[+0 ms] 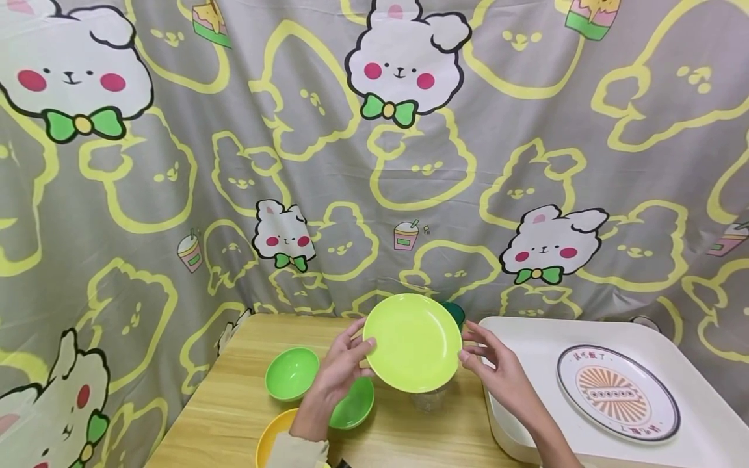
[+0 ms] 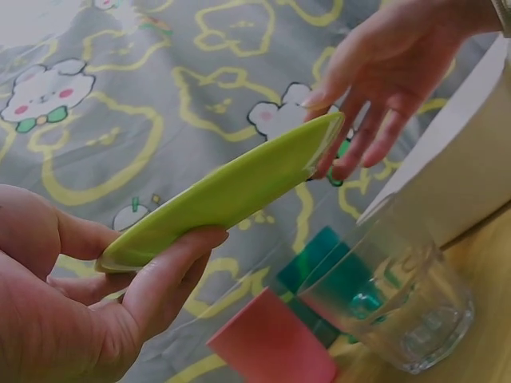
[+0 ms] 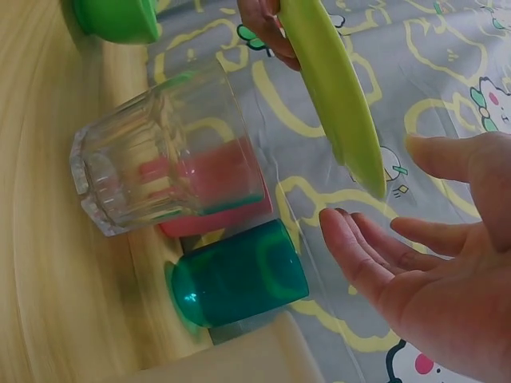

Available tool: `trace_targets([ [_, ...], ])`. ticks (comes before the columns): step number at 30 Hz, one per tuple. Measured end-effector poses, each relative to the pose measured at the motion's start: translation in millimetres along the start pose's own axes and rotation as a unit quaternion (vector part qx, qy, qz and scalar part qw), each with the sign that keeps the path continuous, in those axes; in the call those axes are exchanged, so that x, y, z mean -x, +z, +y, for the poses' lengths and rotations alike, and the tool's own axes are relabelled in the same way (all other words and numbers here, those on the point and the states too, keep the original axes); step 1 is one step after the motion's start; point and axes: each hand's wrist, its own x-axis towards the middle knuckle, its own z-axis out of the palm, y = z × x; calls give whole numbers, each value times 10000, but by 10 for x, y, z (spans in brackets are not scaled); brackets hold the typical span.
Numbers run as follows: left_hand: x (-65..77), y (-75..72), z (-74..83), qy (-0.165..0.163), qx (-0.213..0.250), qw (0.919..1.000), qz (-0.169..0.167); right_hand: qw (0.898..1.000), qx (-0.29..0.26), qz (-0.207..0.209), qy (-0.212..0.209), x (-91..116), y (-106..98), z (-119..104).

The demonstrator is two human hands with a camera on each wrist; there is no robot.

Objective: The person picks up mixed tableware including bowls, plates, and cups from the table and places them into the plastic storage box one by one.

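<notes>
A lime-green plate (image 1: 413, 343) is raised above the table, its upper face tilted toward the head camera. My left hand (image 1: 336, 377) grips its left rim, thumb on one face and fingers on the other; the left wrist view shows this hand (image 2: 104, 295) pinching the edge. At the opposite rim is my right hand (image 1: 497, 367), fingers spread. In the right wrist view a gap separates that hand (image 3: 431, 263) from the plate (image 3: 339, 96). Below the plate stand a clear glass (image 3: 168, 152), a pink cup (image 2: 275, 339) and a teal cup (image 3: 239, 275).
Two green bowls (image 1: 292, 374) and a yellow-orange bowl (image 1: 272, 435) sit on the wooden table (image 1: 205, 416) at left, one green bowl partly behind my left arm. On the right, a white tray (image 1: 526, 335) holds a printed white plate (image 1: 620, 393). A patterned curtain (image 1: 328, 169) hangs behind.
</notes>
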Motion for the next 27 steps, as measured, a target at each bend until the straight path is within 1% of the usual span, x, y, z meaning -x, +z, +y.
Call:
trace_targets([
  [6, 0, 82, -50, -24, -39, 9999, -142, 9997, 184, 33, 137, -2, 9, -1],
  [8, -1, 100, -64, -32, -61, 9999, -150, 9997, 172, 36, 191, -4, 11, 1],
  [13, 6, 127, -86, 3, -63, 9998, -198, 9993, -118, 55, 355, -9, 25, 18],
  [18, 19, 151, -92, 18, -35, 9997, -222, 9986, -388, 57, 341, -13, 48, 40],
  [27, 29, 199, -90, 37, 9, 9995, -298, 9956, -671, 338, 561, -14, 62, 3],
])
